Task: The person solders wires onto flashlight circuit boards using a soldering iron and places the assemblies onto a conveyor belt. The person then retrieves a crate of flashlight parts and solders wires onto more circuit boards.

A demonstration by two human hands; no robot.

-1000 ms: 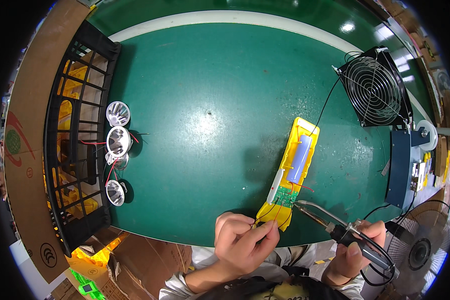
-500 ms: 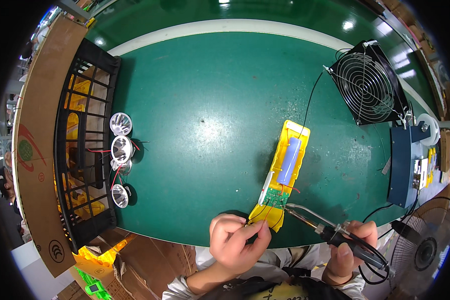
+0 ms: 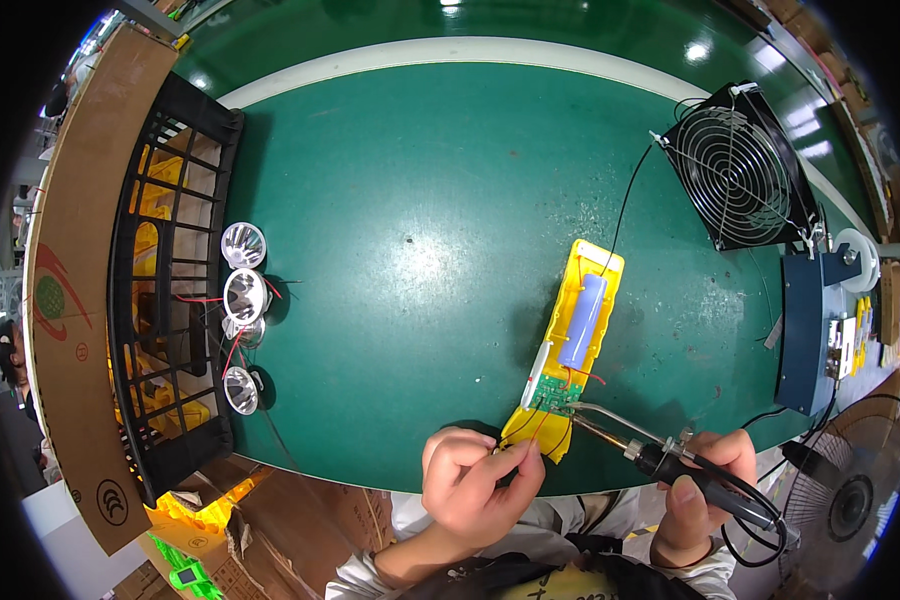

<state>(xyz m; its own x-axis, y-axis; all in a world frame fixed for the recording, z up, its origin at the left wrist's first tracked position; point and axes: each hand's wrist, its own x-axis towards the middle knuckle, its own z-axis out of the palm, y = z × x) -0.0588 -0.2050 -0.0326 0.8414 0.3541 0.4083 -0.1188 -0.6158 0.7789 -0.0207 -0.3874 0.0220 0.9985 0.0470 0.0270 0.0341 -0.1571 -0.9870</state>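
Note:
A yellow plastic flashlight housing (image 3: 590, 262) lies on the green table with a purple cylindrical battery (image 3: 583, 322) inside it. Near its lower end sits a small green circuit board (image 3: 553, 392). Thin wires run from the board toward my left hand (image 3: 478, 482), whose thumb and finger pinch their ends over the housing's wide end. My right hand (image 3: 698, 490) is closed around the black handle of a soldering iron (image 3: 662, 463) fitted with a metal feed tube. The iron's tip meets the right edge of the board; the exact contact point is too small to make out.
Several silver reflector cups (image 3: 245, 297) with wires stand at the left beside a black plastic crate (image 3: 175, 300) holding yellow parts. A black square fan (image 3: 732, 175) is at the far right, near a blue machine with a white spool (image 3: 855, 258). A round fan (image 3: 850, 505) stands lower right.
Hands, soldering iron and housing keep nearly the same places in the picture, with only a slight overall shift to the right. The iron's tip stays at the board.

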